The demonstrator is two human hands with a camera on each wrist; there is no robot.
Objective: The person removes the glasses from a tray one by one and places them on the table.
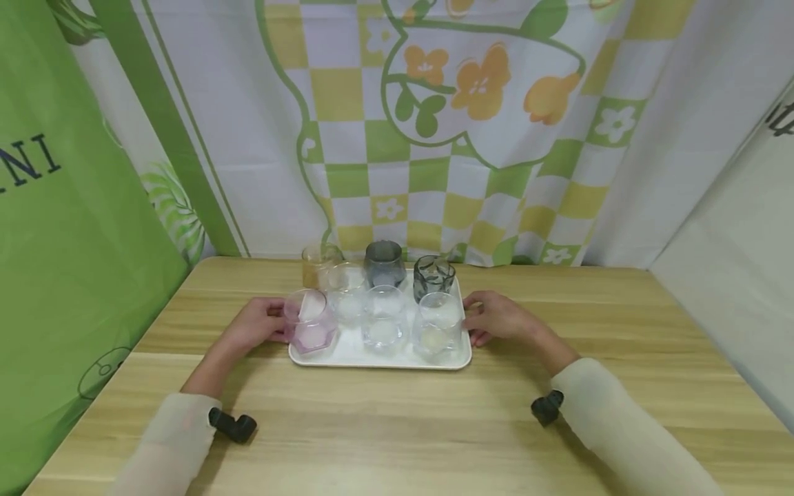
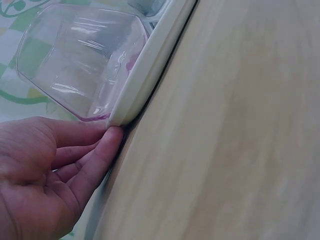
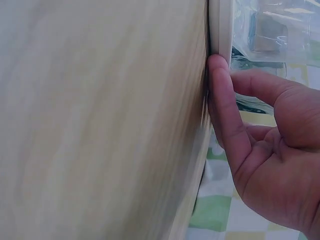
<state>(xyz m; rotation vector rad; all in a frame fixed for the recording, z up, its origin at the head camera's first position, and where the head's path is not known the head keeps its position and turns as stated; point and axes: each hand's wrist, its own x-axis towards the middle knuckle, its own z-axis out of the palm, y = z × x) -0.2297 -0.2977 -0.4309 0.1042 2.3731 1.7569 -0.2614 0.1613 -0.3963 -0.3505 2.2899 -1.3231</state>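
Observation:
A white tray (image 1: 352,357) holding several drinking glasses lies toward the far side of the wooden table. My left hand (image 1: 254,324) pinches its left edge, thumb at the rim and fingers beneath, close beside a pink-tinted glass (image 1: 310,331). On the opposite edge my right hand (image 1: 501,317) grips the tray likewise, next to a clear glass (image 1: 438,331). Another clear glass (image 1: 383,327) stands in the front row. Behind are a clear glass (image 1: 346,296), an amber glass (image 1: 312,269), a dark grey glass (image 1: 384,265) and a dark leaf-patterned glass (image 1: 432,279).
The wooden table (image 1: 384,427) extends in front of the tray and to both sides. A patterned curtain (image 1: 434,165) hangs directly behind the table's back edge. Green fabric (image 1: 74,227) hangs at the left, and a pale sheet (image 1: 732,220) at the right.

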